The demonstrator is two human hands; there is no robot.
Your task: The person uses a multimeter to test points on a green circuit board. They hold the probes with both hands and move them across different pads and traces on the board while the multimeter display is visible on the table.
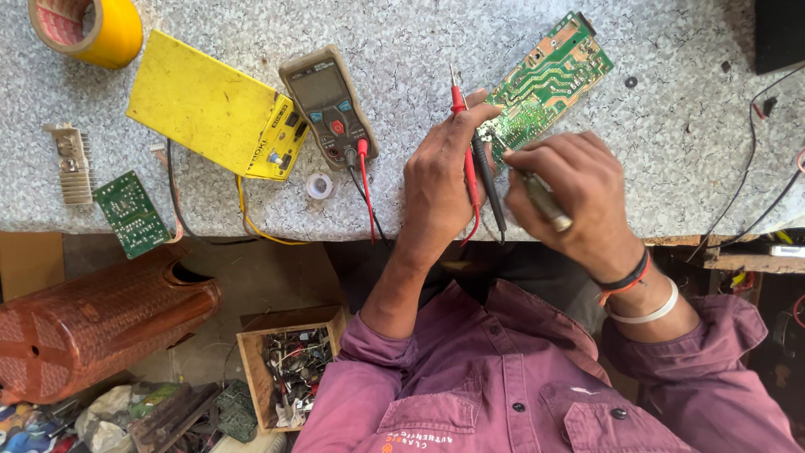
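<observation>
My left hand (440,172) grips a red probe (459,117) and a black probe (486,180) together, tips pointing at a green circuit board (549,75) lying on the speckled bench (402,42). My right hand (570,180) holds a thin metal tool (547,201) with its tip at the board's near end. Red and black leads run from the probes to a brown multimeter (329,105) left of my left hand.
A yellow box device (210,105), yellow tape roll (88,29), small solder spool (319,185), small green board (130,214) and a heatsink (71,164) lie at left. Black wires (755,180) trail at right. Below the bench: a brown casing (92,323) and a wooden parts box (289,361).
</observation>
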